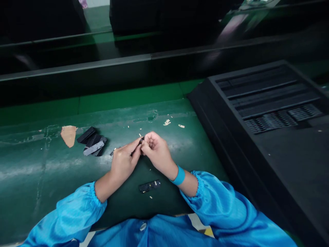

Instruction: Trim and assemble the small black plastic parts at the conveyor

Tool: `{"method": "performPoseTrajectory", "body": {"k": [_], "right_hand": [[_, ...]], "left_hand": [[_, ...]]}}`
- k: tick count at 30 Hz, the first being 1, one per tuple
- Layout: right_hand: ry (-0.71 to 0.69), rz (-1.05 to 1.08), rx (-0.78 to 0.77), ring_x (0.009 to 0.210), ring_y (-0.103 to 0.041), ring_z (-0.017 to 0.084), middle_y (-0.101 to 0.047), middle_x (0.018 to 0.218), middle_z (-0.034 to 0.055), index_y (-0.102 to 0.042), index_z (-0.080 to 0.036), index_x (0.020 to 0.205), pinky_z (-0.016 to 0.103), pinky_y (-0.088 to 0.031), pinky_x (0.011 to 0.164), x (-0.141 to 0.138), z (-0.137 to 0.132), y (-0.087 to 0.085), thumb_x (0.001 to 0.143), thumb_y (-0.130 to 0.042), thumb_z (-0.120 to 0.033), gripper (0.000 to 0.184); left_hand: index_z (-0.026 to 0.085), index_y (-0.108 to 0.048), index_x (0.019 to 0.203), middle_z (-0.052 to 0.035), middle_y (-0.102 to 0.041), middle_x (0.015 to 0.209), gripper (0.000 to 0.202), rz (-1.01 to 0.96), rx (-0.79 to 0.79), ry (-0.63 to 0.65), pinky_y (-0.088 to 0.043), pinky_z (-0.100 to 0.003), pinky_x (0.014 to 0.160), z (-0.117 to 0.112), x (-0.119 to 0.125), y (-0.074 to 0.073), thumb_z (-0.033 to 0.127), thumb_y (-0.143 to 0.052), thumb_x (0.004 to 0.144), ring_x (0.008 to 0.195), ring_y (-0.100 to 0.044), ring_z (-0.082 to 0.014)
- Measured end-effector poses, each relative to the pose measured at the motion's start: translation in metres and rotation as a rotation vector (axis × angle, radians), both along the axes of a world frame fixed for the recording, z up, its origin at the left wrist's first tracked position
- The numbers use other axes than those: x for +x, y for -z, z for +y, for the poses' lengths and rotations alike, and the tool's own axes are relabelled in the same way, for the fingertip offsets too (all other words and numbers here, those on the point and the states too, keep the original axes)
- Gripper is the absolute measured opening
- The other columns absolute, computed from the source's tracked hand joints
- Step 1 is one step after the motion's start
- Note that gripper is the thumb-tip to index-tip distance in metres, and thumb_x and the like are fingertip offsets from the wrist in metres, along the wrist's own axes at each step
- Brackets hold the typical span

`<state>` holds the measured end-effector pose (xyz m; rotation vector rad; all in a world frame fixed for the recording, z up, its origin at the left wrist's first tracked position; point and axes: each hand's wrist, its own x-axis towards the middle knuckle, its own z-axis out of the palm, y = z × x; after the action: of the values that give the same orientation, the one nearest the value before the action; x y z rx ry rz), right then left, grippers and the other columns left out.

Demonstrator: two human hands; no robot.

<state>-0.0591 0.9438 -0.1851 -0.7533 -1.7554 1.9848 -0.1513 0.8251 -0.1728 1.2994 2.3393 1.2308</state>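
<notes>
My left hand (124,161) and my right hand (155,151) meet over the green mat (51,164), fingertips pinched together on a small dark part (141,141). Most of that part is hidden by the fingers. A flat black part (149,186) lies on the mat just below my wrists. A pile of similar black and grey parts (92,144) sits to the left of my left hand. A blue band circles my right wrist, and both arms are in blue sleeves.
A large black housing with vent slots (269,103) fills the right side. A tan scrap (69,134) lies left of the pile. Small pale bits (167,122) are scattered on the mat. A dark rail (102,65) runs across behind.
</notes>
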Motion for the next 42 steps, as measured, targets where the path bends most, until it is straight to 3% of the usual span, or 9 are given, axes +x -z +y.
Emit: {"method": "performPoseTrajectory", "body": {"k": [3,5,8,18,23,31,34,37,42], "right_hand": [[0.047,0.013,-0.028,0.058,-0.059,0.012,-0.058,0.068,-0.0048,-0.049,-0.024,0.081,0.025,-0.050,0.055,0.001,0.000,-0.001,0.085,-0.065,-0.035,0.019],[0.111,0.032,0.040,0.064,-0.060,0.013,-0.060,0.076,-0.0030,-0.050,-0.024,0.088,0.025,-0.050,0.054,0.001,0.002,-0.003,0.084,-0.067,-0.034,0.019],[0.118,0.035,0.130,0.066,-0.056,0.012,-0.058,0.082,-0.0024,-0.054,-0.024,0.094,0.025,-0.048,0.056,0.000,0.005,-0.005,0.082,-0.069,-0.030,0.020],[0.000,0.053,0.015,0.059,-0.049,0.011,-0.054,0.069,-0.0055,-0.059,-0.023,0.091,0.027,-0.044,0.057,-0.002,0.014,0.002,0.079,-0.074,-0.036,0.024],[-0.009,0.050,-0.018,0.060,-0.050,0.011,-0.055,0.070,-0.0044,-0.059,-0.023,0.087,0.027,-0.044,0.057,-0.001,0.013,0.000,0.079,-0.076,-0.040,0.026],[-0.056,0.028,0.009,0.061,-0.047,0.011,-0.050,0.069,-0.0059,-0.057,-0.023,0.086,0.027,-0.042,0.057,-0.001,0.015,0.000,0.077,-0.072,-0.030,0.019],[-0.059,0.022,0.064,0.062,-0.047,0.011,-0.050,0.073,-0.0052,-0.058,-0.023,0.089,0.026,-0.042,0.058,0.001,0.015,-0.004,0.076,-0.070,-0.026,0.019],[-0.055,0.045,0.159,0.065,-0.051,0.011,-0.056,0.081,-0.0026,-0.059,-0.022,0.101,0.026,-0.045,0.059,0.005,0.014,-0.010,0.083,-0.068,-0.026,0.021],[0.005,0.121,0.573,0.069,-0.056,0.012,-0.060,0.087,0.0005,-0.056,-0.023,0.097,0.027,-0.050,0.064,0.010,0.013,-0.012,0.089,-0.058,-0.014,0.012]], "left_hand": [[0.017,-0.078,0.110,-0.0049,-0.082,0.090,0.025,-0.309,0.037,0.004,-0.060,-0.025,0.065,0.004,-0.004,-0.002,0.027,-0.061,0.095,0.070,-0.076,-0.0175],[0.016,-0.078,0.109,-0.0056,-0.082,0.089,0.026,-0.510,0.066,0.014,-0.063,-0.027,0.067,0.006,-0.005,-0.004,0.031,-0.063,0.093,0.071,-0.077,-0.0183],[0.014,-0.078,0.106,-0.0063,-0.082,0.087,0.027,-0.631,0.078,0.012,-0.063,-0.026,0.064,0.008,-0.003,-0.006,0.033,-0.067,0.091,0.071,-0.076,-0.0180],[0.015,-0.079,0.105,-0.0035,-0.077,0.077,0.025,-0.654,0.077,0.034,-0.055,-0.020,0.054,0.007,-0.002,-0.008,0.031,-0.067,0.090,0.064,-0.070,-0.0140],[0.017,-0.080,0.104,-0.0014,-0.076,0.077,0.023,-0.550,0.067,0.055,-0.053,-0.019,0.058,0.006,-0.002,-0.008,0.026,-0.062,0.092,0.060,-0.064,-0.0108],[0.018,-0.079,0.101,-0.0017,-0.076,0.085,0.023,-0.362,-0.007,0.095,-0.057,-0.023,0.070,0.002,-0.004,-0.005,0.027,-0.058,0.096,0.072,-0.069,-0.0140],[0.017,-0.075,0.109,-0.0052,-0.078,0.095,0.024,-0.584,0.044,0.085,-0.062,-0.027,0.076,0.004,-0.006,-0.003,0.032,-0.064,0.093,0.079,-0.073,-0.0163],[0.018,-0.070,0.114,-0.0058,-0.076,0.100,0.036,-0.888,0.096,0.027,-0.065,-0.027,0.070,0.008,-0.009,-0.004,0.041,-0.074,0.087,0.082,-0.074,-0.0161],[0.018,-0.069,0.108,-0.0010,-0.072,0.091,0.040,-1.052,0.142,-0.052,-0.063,-0.021,0.067,0.011,-0.012,-0.009,0.042,-0.083,0.079,0.078,-0.071,-0.0117]]}}
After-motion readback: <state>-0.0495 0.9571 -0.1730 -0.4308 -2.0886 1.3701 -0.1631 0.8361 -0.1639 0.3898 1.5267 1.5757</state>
